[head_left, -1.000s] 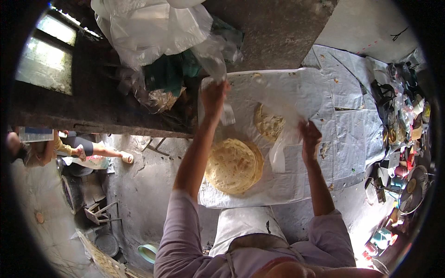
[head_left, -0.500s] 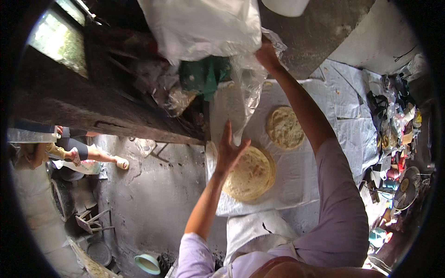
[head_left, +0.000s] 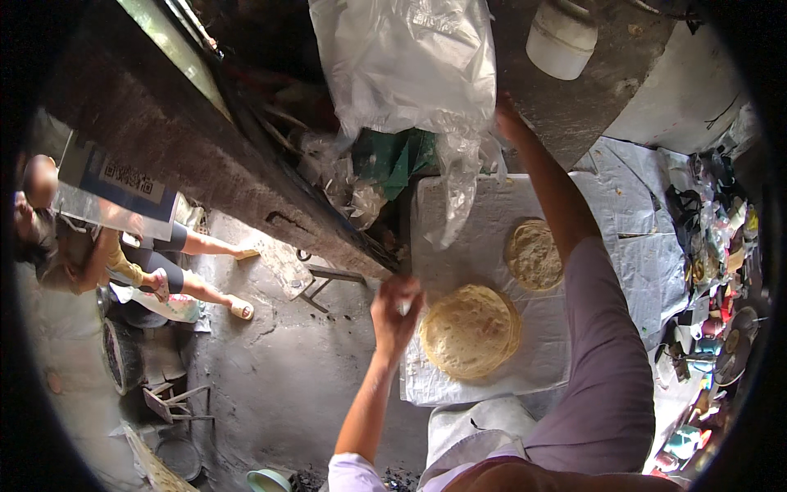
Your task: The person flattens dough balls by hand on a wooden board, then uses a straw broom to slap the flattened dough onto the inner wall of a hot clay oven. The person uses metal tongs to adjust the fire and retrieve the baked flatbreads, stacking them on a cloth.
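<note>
A stack of round flatbreads (head_left: pixel 467 332) lies on the white-sheeted table, with a smaller pile of flatbreads (head_left: pixel 534 256) behind it to the right. My left hand (head_left: pixel 395 318) is raised at the table's left edge, beside the larger stack. Its fingers look bent but are blurred, and I cannot make out anything held. My right hand (head_left: pixel 512 123) reaches far forward to the right edge of a hanging bundle of clear plastic bags (head_left: pixel 414 61). Its fingers are dark and partly hidden, so their grip does not show. A loose plastic strip (head_left: pixel 453 193) hangs below the bundle.
A white tub (head_left: pixel 561 39) stands at the far right. Dark wooden beam (head_left: pixel 270 180) runs along the left. A seated person's legs (head_left: pixel 205 266), a stool (head_left: pixel 176 403) and a pale green basin (head_left: pixel 268 480) are left. Clutter (head_left: pixel 721 246) lines the right side.
My left hand has drawn back from over the larger stack to the table's left edge, its spread fingers now bent. The loose plastic no longer reaches it. The view has shifted, showing more at left.
</note>
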`<state>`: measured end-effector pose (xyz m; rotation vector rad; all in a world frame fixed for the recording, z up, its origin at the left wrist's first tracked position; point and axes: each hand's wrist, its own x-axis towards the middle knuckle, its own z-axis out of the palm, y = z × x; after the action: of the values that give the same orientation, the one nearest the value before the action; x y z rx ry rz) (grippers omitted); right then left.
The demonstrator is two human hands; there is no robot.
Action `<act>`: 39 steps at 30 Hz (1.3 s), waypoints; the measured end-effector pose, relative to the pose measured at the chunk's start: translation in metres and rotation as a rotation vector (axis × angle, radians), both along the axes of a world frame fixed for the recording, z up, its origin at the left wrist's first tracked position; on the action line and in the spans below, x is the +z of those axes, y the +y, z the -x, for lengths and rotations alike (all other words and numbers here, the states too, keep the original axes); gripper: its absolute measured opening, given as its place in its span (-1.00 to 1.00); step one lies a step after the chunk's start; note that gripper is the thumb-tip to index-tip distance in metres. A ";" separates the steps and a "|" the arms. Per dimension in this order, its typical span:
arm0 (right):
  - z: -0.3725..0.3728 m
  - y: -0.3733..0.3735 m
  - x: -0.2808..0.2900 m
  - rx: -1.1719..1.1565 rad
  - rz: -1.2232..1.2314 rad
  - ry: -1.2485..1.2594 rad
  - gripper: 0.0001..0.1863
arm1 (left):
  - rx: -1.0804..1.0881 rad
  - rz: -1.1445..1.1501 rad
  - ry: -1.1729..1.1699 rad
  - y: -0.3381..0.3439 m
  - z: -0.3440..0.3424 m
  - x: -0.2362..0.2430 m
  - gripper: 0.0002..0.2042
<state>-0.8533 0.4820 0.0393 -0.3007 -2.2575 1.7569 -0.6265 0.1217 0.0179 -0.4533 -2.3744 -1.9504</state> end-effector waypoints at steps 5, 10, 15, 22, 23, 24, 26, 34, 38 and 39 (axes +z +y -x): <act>-0.038 0.013 0.030 -0.087 -0.465 0.093 -0.71 | 0.102 -0.202 0.202 0.035 0.069 0.059 -0.64; -0.039 0.006 0.032 0.112 -0.130 0.281 -0.73 | 0.202 -0.116 0.393 0.055 0.129 0.106 -0.52; -0.075 0.014 0.032 -0.117 0.086 0.175 -0.78 | 0.161 -0.033 0.378 0.056 0.149 0.109 -0.51; -0.200 -0.015 -0.027 -0.191 0.232 0.075 -0.64 | 0.172 -0.073 0.255 0.061 0.154 0.105 -0.54; -0.212 -0.031 -0.042 -0.218 0.253 -0.114 -0.65 | 0.205 -0.058 0.254 0.060 0.138 0.096 -0.55; -0.221 -0.049 -0.057 -0.124 0.312 -0.099 -0.65 | 0.242 -0.075 0.331 0.060 0.119 0.083 -0.56; -0.223 -0.085 -0.079 -0.010 0.396 -0.211 -0.63 | 0.099 -0.080 0.012 0.053 0.059 0.050 -0.55; -0.081 -0.224 -0.088 0.160 0.423 -0.330 -0.50 | 0.160 -0.066 -0.585 -0.038 -0.105 -0.033 -0.58; -0.019 -0.260 -0.092 0.024 0.569 -0.241 -0.74 | 0.277 -0.077 -0.784 -0.082 -0.155 -0.044 -0.60; -0.012 -0.262 -0.093 0.007 0.414 -0.292 -0.77 | 0.319 -0.084 -0.859 -0.090 -0.163 -0.047 -0.60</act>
<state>-0.8410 0.2196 -0.0540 -0.6699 -2.0482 2.3073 -0.4632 0.0320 -0.0289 0.8953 -2.4903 -2.3522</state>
